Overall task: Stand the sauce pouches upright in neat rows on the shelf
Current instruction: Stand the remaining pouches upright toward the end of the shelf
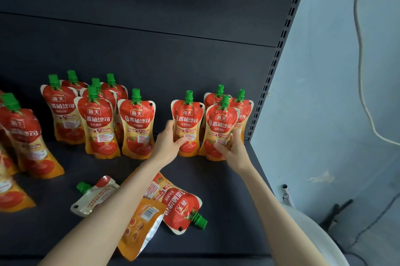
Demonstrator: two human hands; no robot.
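Head view, only one: dark shelf [216, 179] with red-orange tomato sauce pouches, green caps. Left hand [167, 142] near frame centre, fingers wrapped round the lower left side of an upright pouch [187, 123], thumb across its front, so it grips that pouch. Right hand [234, 149] at about 4 o'clock of the left one, fingers curled on the lower right edge of a second upright pouch [218, 129], thumb on its front; grip reads as a hold, not a flat push. These two held pouches stand just beside each other, nearly touching. Behind them at 1 o'clock two more upright pouches [243, 106], close to the slotted upright post [279, 66] at the shelf's right end. At 9 o'clock of the left hand a gap, then a lone upright pouch [137, 125], then a loose cluster of upright pouches [95, 114], two rows deep, uneven. Far left edge at 9 o'clock: leaning pouches [23, 138], partly cut off. At 6 o'clock, front of shelf, under the left forearm: three pouches lying flat, one back-side up [93, 197], one face up with cap pointing to 4 o'clock [179, 207], one orange back with barcode [140, 226]. Pale wall [324, 92] with a white cable [360, 49] at 3 o'clock.
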